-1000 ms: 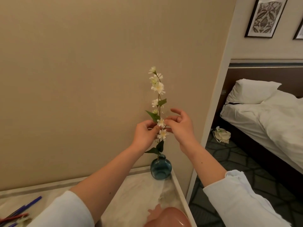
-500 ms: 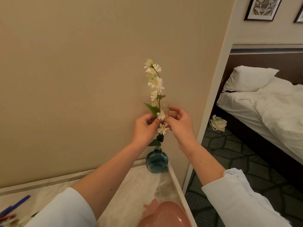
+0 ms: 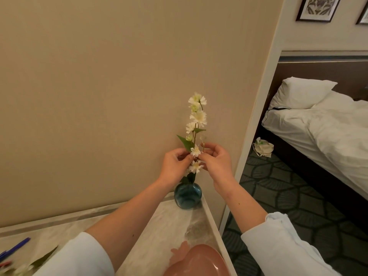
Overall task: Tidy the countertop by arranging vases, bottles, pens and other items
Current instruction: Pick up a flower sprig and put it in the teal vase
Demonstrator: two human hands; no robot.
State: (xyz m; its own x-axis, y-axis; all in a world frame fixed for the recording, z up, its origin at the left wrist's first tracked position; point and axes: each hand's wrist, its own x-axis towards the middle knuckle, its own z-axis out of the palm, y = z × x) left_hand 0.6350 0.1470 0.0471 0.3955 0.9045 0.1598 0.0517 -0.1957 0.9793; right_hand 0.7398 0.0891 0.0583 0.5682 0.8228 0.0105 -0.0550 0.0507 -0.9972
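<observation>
We see the left hand [image 3: 175,166] with its fingers curled in, pinching a spray of white artificial flowers with green leaves [image 3: 197,118] just beside one of its lower blossoms. The right hand [image 3: 217,162] meets it from the other side. Its fingers are curled too and pinch the same spray, apparently at a thin side twig, so the two hands almost touch around the stem. Both forearms are bare, with pale blue sleeves [image 3: 278,242] pushed back towards the elbows.

We find the spray standing nearly upright, its foot in the neck of a round dark-blue glass vase [image 3: 188,195] directly under the hands. The vase stands in the far right corner of a pale marbled surface [image 3: 159,226], close to the plain beige wall [image 3: 99,96] and the surface's right edge.

Nearer to us, cut off at the bottom, a glossy pink dish [image 3: 197,261] lies near that same right edge. At the lower left we make out blue pens [image 3: 16,246], a blurred red one, and a green leaf [image 3: 43,257] with pale blossoms too blurred to tell more.

Past the end of the wall, on the right, we see a bed with white linen [image 3: 328,132] and a white pillow [image 3: 300,92]. A pale cloth bag [image 3: 262,148] lies on dark patterned carpet [image 3: 288,196], and framed pictures [image 3: 316,7] hang high up.
</observation>
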